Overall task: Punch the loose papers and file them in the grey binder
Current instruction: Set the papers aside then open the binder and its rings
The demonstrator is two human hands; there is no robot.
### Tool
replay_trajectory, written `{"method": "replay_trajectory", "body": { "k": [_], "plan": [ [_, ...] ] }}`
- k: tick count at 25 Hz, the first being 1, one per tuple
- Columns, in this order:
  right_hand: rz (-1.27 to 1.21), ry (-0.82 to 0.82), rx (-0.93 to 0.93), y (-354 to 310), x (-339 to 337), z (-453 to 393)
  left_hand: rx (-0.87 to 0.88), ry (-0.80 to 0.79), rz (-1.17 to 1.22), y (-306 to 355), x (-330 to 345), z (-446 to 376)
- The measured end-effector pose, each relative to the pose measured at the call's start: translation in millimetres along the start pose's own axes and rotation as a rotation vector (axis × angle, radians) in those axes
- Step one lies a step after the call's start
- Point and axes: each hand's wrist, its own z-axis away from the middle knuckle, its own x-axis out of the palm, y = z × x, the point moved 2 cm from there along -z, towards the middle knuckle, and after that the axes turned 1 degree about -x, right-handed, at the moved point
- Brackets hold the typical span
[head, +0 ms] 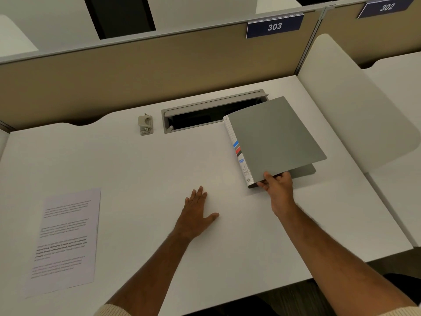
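The grey binder (273,137) lies at the right of the white desk (141,169), its labelled spine turned left. Its front cover is lifted a little off the back cover. My right hand (276,184) grips the cover's near edge close to the spine. My left hand (197,212) rests flat on the desk's middle, palm down, fingers spread, holding nothing. The loose printed papers (65,240) lie at the near left of the desk. A small grey hole punch (145,124) stands at the back, left of the cable tray.
An open cable tray (211,112) is sunk into the desk behind the binder. A beige partition (136,76) with a blue "303" sign (274,26) closes the back. A white side panel (355,106) borders the desk on the right.
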Motion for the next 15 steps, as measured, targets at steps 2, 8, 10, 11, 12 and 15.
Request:
{"method": "replay_trajectory", "body": {
  "k": [2, 8, 10, 11, 12, 15],
  "plan": [
    [0.057, -0.010, -0.058, -3, 3, 7, -0.034, 0.019, 0.091, 2, -1, -2],
    [0.199, -0.084, -0.193, -9, 18, 34, -0.130, 0.074, 0.367, 15, -16, 2],
    [0.276, -0.110, -0.235, -8, 21, 44, -0.151, 0.110, 0.476, 21, -25, 6],
    [0.327, -0.119, -0.262, -8, 23, 49, -0.158, 0.124, 0.523, 23, -29, 7],
    [0.382, -0.131, -0.296, -7, 26, 54, -0.164, 0.133, 0.560, 25, -32, 9],
    [0.534, -0.197, -0.379, -2, 35, 70, -0.161, 0.163, 0.623, 26, -41, 14]
  ]
}}
